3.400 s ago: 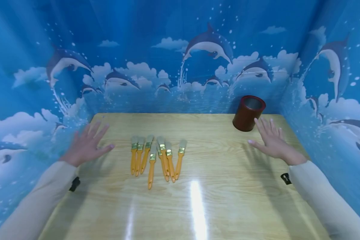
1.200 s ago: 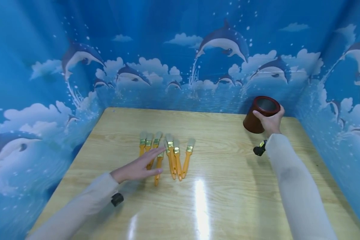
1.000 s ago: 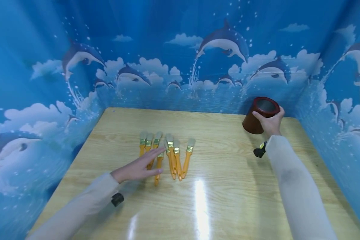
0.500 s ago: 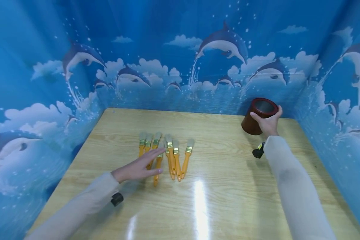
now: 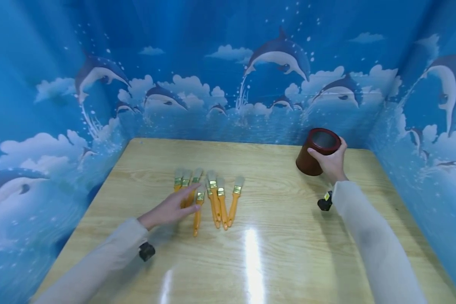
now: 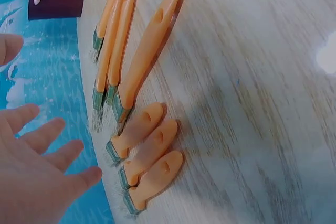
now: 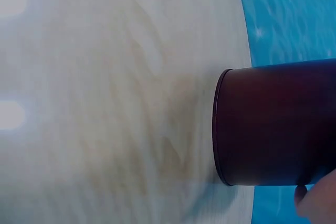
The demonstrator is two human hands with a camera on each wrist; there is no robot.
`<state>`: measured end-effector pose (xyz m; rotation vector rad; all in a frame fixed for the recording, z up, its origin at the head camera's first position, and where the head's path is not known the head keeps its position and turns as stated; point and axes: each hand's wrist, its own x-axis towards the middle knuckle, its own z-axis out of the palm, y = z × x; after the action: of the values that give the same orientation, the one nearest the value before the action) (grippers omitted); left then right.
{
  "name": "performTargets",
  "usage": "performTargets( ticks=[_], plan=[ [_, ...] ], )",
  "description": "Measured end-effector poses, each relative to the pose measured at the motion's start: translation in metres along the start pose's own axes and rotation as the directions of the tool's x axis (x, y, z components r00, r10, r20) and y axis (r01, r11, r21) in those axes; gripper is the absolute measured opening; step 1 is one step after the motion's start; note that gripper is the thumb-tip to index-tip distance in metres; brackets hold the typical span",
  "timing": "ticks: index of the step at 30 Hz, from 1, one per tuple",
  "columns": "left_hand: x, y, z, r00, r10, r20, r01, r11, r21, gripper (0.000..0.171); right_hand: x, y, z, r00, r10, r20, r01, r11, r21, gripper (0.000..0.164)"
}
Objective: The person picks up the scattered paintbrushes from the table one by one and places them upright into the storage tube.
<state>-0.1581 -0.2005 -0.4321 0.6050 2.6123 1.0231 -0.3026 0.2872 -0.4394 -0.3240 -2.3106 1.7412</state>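
Note:
My right hand [image 5: 331, 164] grips a dark red-brown cylindrical holder [image 5: 308, 159] near its rim, thumb on the near side and fingers round the right. Its open top faces up and towards me; in the right wrist view the holder [image 7: 273, 124] shows its base edge by the table, and I cannot tell whether it touches. My left hand [image 5: 169, 209], fingers straight and spread, is over the left part of a row of flat paintbrushes [image 5: 233, 207] with orange handles and pale bristles, partly hiding some. In the left wrist view the hand [image 6: 37, 171] holds nothing beside the brushes [image 6: 147, 51].
The light wood-grain table [image 5: 289, 253] carries a bright glare streak at its front middle. A blue dolphin-print curtain [image 5: 228, 84] encloses the back and both sides. Small black wrist cameras [image 5: 147, 251] hang beneath the cuffs.
Since the oldest frame, my right hand has taken hold of the holder and my left hand has come over the brushes. Lately the holder has shifted left and towards me.

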Motion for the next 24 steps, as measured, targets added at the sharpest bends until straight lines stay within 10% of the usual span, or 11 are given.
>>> performTargets(
  ticks=[16,24],
  plan=[
    [0.001,-0.009,-0.009,0.972,-0.183,-0.147,0.171,0.981,-0.091,0.067,-0.093,-0.039,0.039,0.965,-0.084,0.247,0.073,0.996,0.052,0.104],
    [0.003,-0.013,-0.01,0.962,-0.218,-0.163,0.199,0.972,-0.126,0.064,-0.106,-0.02,0.058,0.944,-0.102,0.315,0.087,0.994,0.061,0.104]
  ],
)
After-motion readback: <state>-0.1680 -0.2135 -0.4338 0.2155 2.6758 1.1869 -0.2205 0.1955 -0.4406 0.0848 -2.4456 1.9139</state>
